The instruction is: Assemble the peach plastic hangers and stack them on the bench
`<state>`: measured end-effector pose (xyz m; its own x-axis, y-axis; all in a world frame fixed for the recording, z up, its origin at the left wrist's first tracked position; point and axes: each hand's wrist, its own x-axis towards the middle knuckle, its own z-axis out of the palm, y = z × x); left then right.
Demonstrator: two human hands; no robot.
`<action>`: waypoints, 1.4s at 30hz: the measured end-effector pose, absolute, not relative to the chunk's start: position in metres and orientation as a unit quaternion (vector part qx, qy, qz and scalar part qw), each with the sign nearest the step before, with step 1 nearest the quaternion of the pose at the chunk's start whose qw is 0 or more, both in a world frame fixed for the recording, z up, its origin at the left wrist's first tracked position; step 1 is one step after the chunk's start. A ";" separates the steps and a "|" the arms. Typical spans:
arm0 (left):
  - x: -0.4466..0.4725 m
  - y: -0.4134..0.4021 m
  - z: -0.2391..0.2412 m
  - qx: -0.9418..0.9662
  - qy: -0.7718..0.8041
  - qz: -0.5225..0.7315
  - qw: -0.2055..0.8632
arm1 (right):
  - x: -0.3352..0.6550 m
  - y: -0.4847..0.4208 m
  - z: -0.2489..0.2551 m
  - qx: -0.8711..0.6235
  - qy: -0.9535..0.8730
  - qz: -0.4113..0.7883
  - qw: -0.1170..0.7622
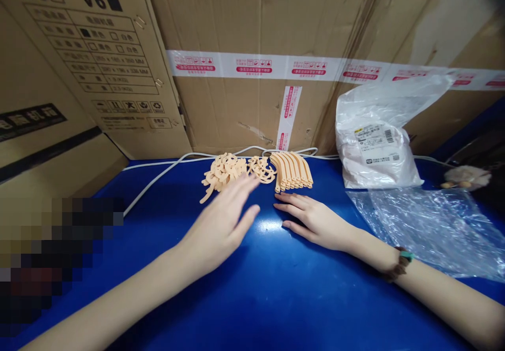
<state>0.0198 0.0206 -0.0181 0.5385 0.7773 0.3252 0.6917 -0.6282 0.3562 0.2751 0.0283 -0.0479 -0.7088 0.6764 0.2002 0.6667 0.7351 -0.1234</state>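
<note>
Your left hand (221, 224) hangs just over the blue bench (276, 293), palm down and fingers spread. Its fingertips are at the near edge of the loose heap of peach plastic pieces (224, 173). Its grip is released and holds nothing; I cannot tell whether the fingertips touch the heap.

Your right hand (315, 220) lies flat on the bench with the fingers stretched forward, just short of the nested stack of curved pieces (294, 171). That grip is released too. There is a band (400, 264) on that wrist.

The 2 groups sit side by side at the far edge of the bench, 1 in front of each hand. The heap is jumbled, with pieces crossing each other. The stack's pieces lie curve in curve, which likely keeps them in a tidy row.

A white cable (158, 180) runs behind both groups, along the foot of the cardboard cartons (252, 24). To your right, a labelled white bag (373, 146) leans against a carton, which seems to prop it up. A clear plastic sheet (426, 224) lies flat in front of the bag.
</note>
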 end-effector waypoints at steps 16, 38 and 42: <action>0.019 0.038 -0.054 0.915 0.374 0.100 0.115 | 0.273 0.028 -0.045 -0.369 -0.923 0.028 0.107; 0.020 0.038 -0.054 0.913 0.383 0.093 0.104 | 0.269 0.024 -0.039 -0.365 -0.923 -0.040 0.114; 0.020 0.037 -0.055 0.914 0.381 0.094 0.105 | 0.267 0.031 -0.016 -0.384 -0.912 -0.097 0.109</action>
